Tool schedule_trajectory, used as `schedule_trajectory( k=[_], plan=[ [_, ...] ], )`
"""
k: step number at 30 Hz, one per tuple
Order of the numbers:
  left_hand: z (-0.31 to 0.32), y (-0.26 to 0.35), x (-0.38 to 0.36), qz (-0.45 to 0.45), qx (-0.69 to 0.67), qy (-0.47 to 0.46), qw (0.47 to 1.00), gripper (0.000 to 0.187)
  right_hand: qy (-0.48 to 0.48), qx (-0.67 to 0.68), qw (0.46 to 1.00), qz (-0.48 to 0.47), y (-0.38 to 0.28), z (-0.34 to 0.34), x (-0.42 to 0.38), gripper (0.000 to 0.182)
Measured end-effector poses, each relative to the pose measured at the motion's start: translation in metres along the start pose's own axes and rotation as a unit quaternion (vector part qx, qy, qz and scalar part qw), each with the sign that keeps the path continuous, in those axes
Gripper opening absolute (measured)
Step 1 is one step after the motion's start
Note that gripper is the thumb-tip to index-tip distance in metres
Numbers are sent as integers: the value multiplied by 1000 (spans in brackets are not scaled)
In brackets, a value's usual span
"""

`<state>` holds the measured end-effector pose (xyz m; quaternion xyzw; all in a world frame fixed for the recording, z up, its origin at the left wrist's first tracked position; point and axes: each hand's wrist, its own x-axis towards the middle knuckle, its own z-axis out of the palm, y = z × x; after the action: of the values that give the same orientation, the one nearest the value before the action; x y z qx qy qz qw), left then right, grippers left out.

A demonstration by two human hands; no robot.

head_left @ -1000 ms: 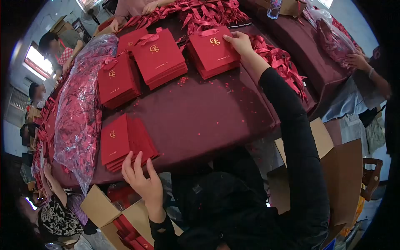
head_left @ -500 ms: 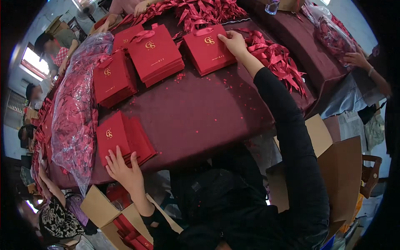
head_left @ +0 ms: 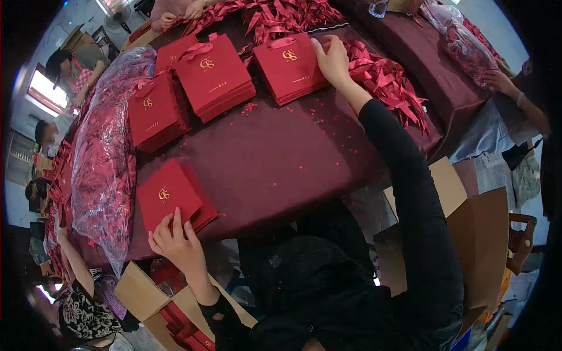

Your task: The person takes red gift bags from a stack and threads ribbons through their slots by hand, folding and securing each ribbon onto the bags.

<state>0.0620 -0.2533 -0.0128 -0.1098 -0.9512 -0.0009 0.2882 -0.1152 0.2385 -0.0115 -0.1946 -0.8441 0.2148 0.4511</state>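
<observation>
My left hand, fingers spread, rests on the lower edge of a flat red paper bag with a gold monogram. This bag lies askew on a few more red bags near the table's front edge. At the far side, my right hand touches the right edge of a stack of red gift bags with ribbon handles. Its fingers are bent and a little apart, and it grips nothing that I can see. Left of that stack are two more bag stacks, one in the middle and one further left.
A loose heap of red ribbons lies right of my right hand. A clear plastic sack lines the table's left side. Open cardboard boxes stand at lower left and right. Other people work around the table, which has scattered red bits.
The top bag under my left hand has shifted right and turned slightly. My right hand's thumb has moved off the stack's top toward its right edge.
</observation>
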Motion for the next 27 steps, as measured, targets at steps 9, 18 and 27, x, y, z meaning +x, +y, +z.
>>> schedule_trajectory(
  k=[9, 18, 27],
  plan=[
    [-26, 119, 6, 181, -191, 92, 960, 28, -102, 96, 970, -199, -31, -78, -66, 16],
    [0, 170, 33, 151, -321, -66, 933, 25, -251, -315, 880, -253, 69, -66, 12, 25],
    [45, 155, 52, 73, -199, -70, 975, 61, -135, -58, 989, -14, 85, -72, 49, 27]
  ],
)
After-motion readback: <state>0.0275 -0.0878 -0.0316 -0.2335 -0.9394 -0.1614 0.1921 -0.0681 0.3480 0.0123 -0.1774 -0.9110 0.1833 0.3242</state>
